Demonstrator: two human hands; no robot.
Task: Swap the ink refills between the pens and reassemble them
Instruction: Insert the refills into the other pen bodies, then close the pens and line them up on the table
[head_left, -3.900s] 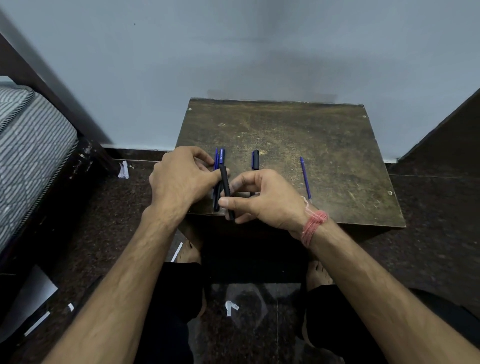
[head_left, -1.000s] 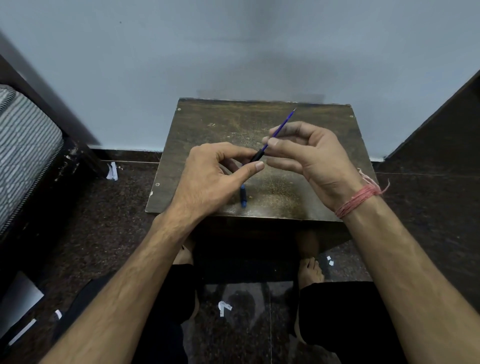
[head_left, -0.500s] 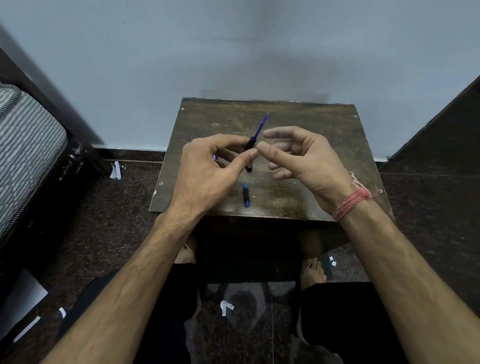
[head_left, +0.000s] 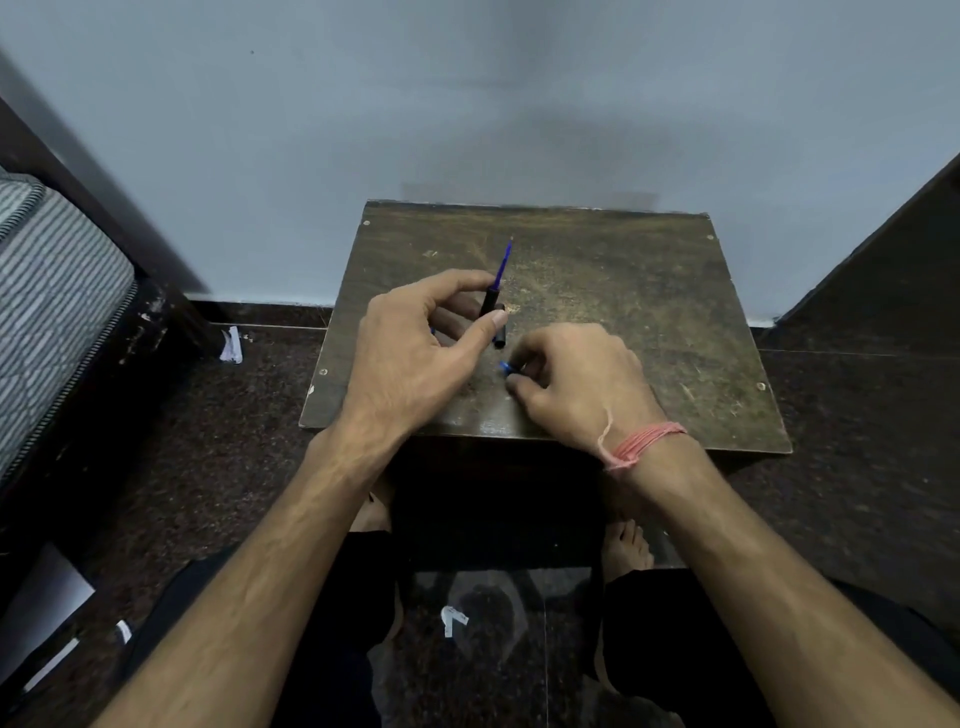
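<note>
Nearest, the right hand is down on the worn brown wooden surface, its fingers pinched on a small blue pen piece, light and slick, best taken by its sides. Just beyond, the left hand grips a stiff short black pen barrel at mid-length. The thin blue ink refill stands out of its far end, flexible, so any push should go along its axis.

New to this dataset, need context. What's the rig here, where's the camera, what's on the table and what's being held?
There is no robot: a person works with bare hands, filmed by one wide-angle camera on their head, looking down. The left hand holds a black pen barrel with a blue ink refill sticking out of its far end. The right hand, a red thread at its wrist, closes on a small blue pen part lying on the worn wooden table.
</note>
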